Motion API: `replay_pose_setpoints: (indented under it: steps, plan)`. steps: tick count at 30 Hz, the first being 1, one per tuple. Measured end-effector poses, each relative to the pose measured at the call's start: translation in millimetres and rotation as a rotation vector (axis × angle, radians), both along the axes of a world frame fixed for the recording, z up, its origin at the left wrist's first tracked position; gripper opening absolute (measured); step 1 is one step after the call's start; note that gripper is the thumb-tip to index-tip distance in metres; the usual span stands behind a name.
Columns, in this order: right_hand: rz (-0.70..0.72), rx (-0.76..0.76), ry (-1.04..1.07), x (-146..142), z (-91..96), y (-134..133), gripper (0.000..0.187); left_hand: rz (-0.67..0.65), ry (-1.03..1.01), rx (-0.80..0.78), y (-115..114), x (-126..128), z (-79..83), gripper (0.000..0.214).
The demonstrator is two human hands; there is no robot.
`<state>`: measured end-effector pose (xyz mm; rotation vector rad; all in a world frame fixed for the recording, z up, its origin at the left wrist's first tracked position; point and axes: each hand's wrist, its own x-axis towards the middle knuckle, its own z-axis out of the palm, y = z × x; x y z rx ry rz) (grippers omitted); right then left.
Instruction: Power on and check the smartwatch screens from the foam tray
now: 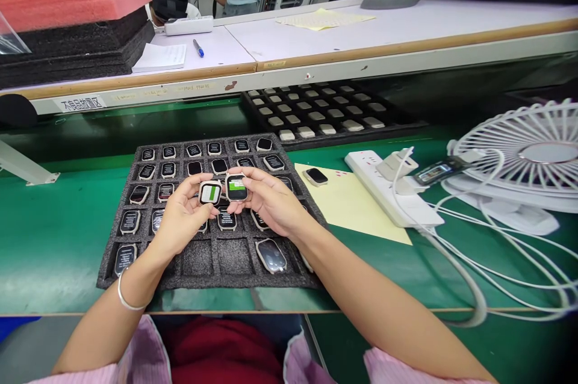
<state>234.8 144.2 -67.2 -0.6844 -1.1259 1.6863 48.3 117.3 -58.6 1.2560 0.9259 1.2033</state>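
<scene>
Between the fingers of my left hand (180, 215) is a smartwatch (210, 193) without a strap, its screen lit white and green. My right hand (275, 200) grips a second smartwatch (237, 187), whose screen glows green over black, with the thumb at its upper right edge. Both watches are held side by side, screens towards me. Below them lies a black foam tray (196, 257) with several watch bodies in its square pockets, many showing lines of text. Two pockets at the near middle hold no watch. A dark-screened watch (271, 255) rests in a pocket at the near right.
Behind stands another foam tray (311, 108) of pale watch bodies under a shelf (316, 50). To the right are a yellow sheet (361, 209) with one watch (315, 176), a white power strip (383, 191), loose cables and a white fan (524, 155). Other people are beyond the shelf.
</scene>
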Motion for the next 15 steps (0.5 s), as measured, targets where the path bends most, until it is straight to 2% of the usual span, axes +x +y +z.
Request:
replay_pose_setpoints:
  steps: [9, 15]
  plan:
    - [-0.018, 0.089, -0.077, -0.6, -1.2, -1.7, 0.037, 0.017, 0.030, -0.005, -2.0, 2.4, 6.1, 0.045]
    - [0.001, 0.035, -0.046, 1.5, 0.6, -1.7, 0.033, 0.090, 0.054, -0.005, -2.6, 1.9, 7.2, 0.036]
